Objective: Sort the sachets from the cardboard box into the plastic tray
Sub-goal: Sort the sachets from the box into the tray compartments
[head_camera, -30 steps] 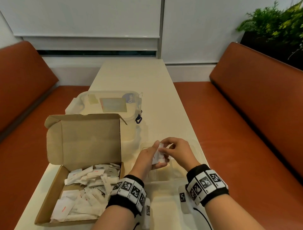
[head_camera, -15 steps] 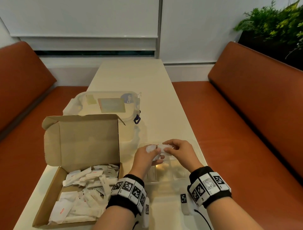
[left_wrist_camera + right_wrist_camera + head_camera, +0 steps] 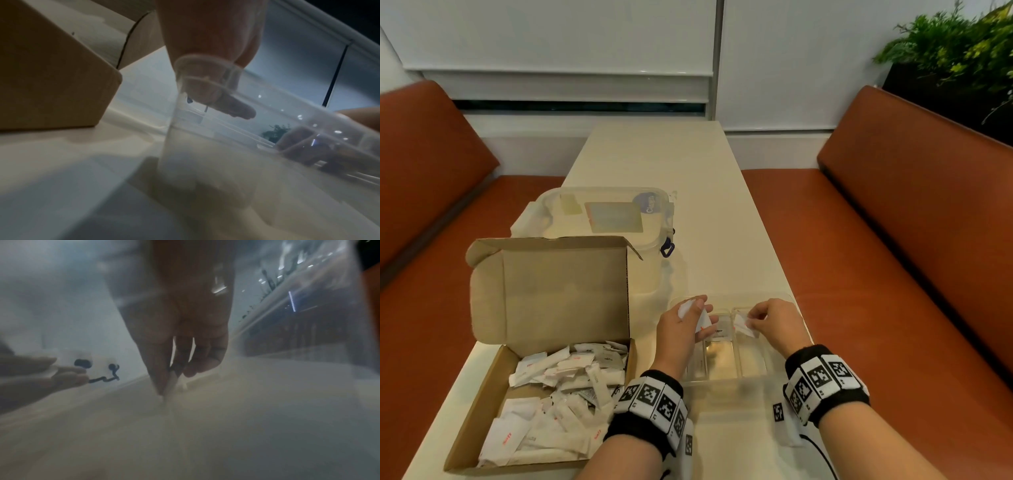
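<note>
An open cardboard box [image 3: 482,404] at the near left holds a heap of several white sachets [image 3: 558,394]. To its right stands the clear plastic tray [image 3: 726,375] with its dividers. My left hand [image 3: 690,323] hovers over the tray's left part and grips white sachets [image 3: 703,322] in its curled fingers. My right hand [image 3: 755,322] is over the right compartment and pinches one white sachet [image 3: 743,325] between thumb and fingertips; in the right wrist view that sachet [image 3: 171,384] points down at the tray floor.
A clear lidded plastic container [image 3: 606,216] stands behind the box, whose raised lid flap [image 3: 565,291] blocks the left. The cream table [image 3: 674,164] is narrow, with orange bench seats [image 3: 859,240] on both sides. A plant [image 3: 955,44] sits at the far right.
My hands were together over the tray holding sachets between them; they have drawn apart. The right hand has carried one sachet to the right compartment, while the left keeps the others.
</note>
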The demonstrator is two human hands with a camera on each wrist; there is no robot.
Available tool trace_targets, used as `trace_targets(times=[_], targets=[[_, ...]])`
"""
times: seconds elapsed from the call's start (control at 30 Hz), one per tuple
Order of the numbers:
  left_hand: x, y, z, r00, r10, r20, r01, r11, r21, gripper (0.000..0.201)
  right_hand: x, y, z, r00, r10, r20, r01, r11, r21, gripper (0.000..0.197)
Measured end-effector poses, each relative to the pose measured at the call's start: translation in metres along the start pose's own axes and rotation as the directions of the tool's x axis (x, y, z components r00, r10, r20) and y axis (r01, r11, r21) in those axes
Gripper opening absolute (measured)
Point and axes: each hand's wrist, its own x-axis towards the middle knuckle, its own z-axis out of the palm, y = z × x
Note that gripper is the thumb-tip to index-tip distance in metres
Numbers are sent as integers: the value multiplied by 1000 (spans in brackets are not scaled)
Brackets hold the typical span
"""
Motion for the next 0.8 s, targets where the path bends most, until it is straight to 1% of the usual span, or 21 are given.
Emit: trace_targets(times=[0.07,0.17,0.23,0.3,0.37,0.5,0.67,0.77,0.8], targets=[[0,0,0,1000,3,7,-3,1000,8,21,1,0,3,999,-51,12,52,991,-120,12],[0,-1,0,1000,1,9,-1,1000,11,19,2,-1,7,986,-157,52,166,930,-327,19],[1,-1,-1,1000,0,16,0,1000,11,20,3,0,8,974,-209,84,225,879,-420,21],[1,-1,-1,1000,4,23,-4,1000,10,20,3,1,9,965,-238,110,261,842,-473,22],[2,-1,0,1000,8,26,-8,1000,11,21,3,2,9,963,-245,113,269,842,-468,20],[2,-2,0,1000,-1,26,1,1000,7,15,-1,0,9,962,-268,52,267,883,-385,11],[4,-4,1,1000,-2,26,1,1000,19,20,-3,0,11,970,-231,72,240,892,-383,14],[4,-4,1,999,-8,31,7,1000,15,18,-3,0,12,970,-234,67,241,892,-382,4],[4,-4,1,999,-11,33,10,1000,15,19,-3,0,12,971,-230,63,237,896,-375,4]])
